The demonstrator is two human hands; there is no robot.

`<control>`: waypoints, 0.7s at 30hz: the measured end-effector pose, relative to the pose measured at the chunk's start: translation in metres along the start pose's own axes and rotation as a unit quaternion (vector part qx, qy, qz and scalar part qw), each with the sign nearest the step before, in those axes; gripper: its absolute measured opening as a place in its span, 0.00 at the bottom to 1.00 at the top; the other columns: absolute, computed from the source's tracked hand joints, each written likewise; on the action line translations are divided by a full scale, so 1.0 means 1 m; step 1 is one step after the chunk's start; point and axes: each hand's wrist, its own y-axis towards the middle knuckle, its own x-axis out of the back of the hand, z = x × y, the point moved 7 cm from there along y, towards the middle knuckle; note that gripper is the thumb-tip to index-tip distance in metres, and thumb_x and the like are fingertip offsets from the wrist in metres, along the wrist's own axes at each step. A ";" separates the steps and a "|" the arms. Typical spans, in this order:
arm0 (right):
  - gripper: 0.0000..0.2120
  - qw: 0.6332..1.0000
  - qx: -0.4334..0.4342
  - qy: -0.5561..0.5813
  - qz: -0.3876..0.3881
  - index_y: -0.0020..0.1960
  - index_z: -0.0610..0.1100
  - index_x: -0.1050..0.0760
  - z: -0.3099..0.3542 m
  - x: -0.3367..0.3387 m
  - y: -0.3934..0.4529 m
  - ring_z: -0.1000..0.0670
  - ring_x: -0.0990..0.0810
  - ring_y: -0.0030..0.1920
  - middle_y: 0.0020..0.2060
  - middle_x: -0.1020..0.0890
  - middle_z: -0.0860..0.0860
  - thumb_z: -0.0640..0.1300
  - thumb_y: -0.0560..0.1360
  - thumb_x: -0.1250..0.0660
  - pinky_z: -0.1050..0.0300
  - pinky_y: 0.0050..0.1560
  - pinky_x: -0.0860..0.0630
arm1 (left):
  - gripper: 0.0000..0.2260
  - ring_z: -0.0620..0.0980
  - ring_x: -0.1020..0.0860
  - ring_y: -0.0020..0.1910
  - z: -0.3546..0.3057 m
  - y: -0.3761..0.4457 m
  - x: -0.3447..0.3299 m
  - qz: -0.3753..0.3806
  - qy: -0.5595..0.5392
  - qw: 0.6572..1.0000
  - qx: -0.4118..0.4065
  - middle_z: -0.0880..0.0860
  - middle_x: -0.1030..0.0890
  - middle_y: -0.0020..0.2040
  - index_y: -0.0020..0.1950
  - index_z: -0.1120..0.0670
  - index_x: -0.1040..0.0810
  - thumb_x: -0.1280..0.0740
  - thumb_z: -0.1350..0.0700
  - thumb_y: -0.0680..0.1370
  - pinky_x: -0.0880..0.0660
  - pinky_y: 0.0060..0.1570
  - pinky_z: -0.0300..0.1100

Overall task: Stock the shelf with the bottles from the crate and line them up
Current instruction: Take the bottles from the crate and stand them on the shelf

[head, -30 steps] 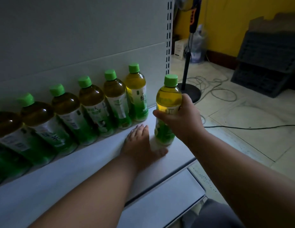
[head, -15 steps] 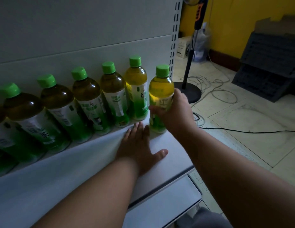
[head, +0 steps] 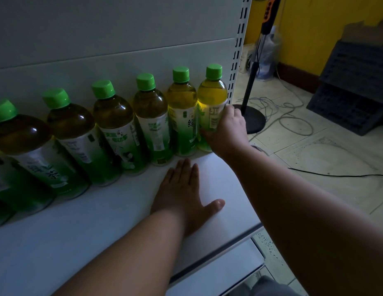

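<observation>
Green-capped bottle [head: 212, 107], shelf [head: 218, 189] — right hand [head: 225, 133] gripping

I can read a large green "绿" on the white label of the second bottle from the right [head: 183, 116] and "绿茶" on the label of a bottle at far left [head: 39, 161]; other print is too small.

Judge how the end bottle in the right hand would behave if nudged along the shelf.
The end bottle looks full to its neck, so probably heavy for its size. Tall on a narrow base, it may tip if pushed high. The right hand grips its smooth label, which could be slightly slippery.
</observation>
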 end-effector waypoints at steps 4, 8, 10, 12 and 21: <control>0.31 1.000 -0.012 0.008 0.015 0.68 0.43 0.34 -0.005 -0.004 0.004 0.45 0.27 0.62 0.62 0.26 0.46 0.47 0.71 0.23 0.44 0.64 0.25 | 0.45 0.51 0.67 0.76 0.000 -0.001 0.000 0.015 0.014 1.000 0.000 0.56 0.68 0.78 0.75 0.54 0.71 0.56 0.26 0.73 0.67 0.73 0.47; 0.29 1.000 -0.009 0.011 0.012 0.67 0.41 0.33 0.001 -0.008 0.008 0.44 0.27 0.61 0.62 0.27 0.45 0.46 0.72 0.24 0.45 0.63 0.25 | 0.44 0.52 0.67 0.76 0.000 -0.001 -0.001 0.021 0.022 1.000 -0.001 0.57 0.68 0.77 0.73 0.54 0.73 0.58 0.26 0.73 0.66 0.73 0.48; 0.28 1.000 -0.006 0.001 0.005 0.67 0.41 0.33 -0.001 -0.009 0.006 0.45 0.27 0.60 0.61 0.26 0.45 0.47 0.73 0.25 0.46 0.63 0.25 | 0.45 0.52 0.67 0.76 0.000 0.001 -0.002 0.024 0.025 0.999 -0.004 0.57 0.68 0.77 0.75 0.55 0.71 0.58 0.26 0.73 0.66 0.74 0.48; 0.27 1.000 -0.009 -0.006 -0.004 0.68 0.41 0.33 -0.003 -0.010 0.002 0.45 0.28 0.61 0.61 0.27 0.45 0.46 0.74 0.26 0.49 0.63 0.26 | 0.45 0.52 0.67 0.76 0.000 0.001 -0.002 0.022 0.024 0.999 -0.004 0.57 0.68 0.78 0.76 0.55 0.70 0.57 0.26 0.73 0.66 0.73 0.47; 0.36 0.996 0.063 -0.065 0.013 0.78 0.45 0.43 0.020 -0.006 -0.087 0.43 0.39 0.72 0.72 0.35 0.45 0.54 0.77 0.33 0.48 0.74 0.40 | 0.45 0.52 0.57 0.79 0.003 -0.007 0.013 -0.049 -0.069 0.996 -0.012 0.56 0.58 0.80 0.80 0.53 0.61 0.45 0.29 0.74 0.58 0.75 0.47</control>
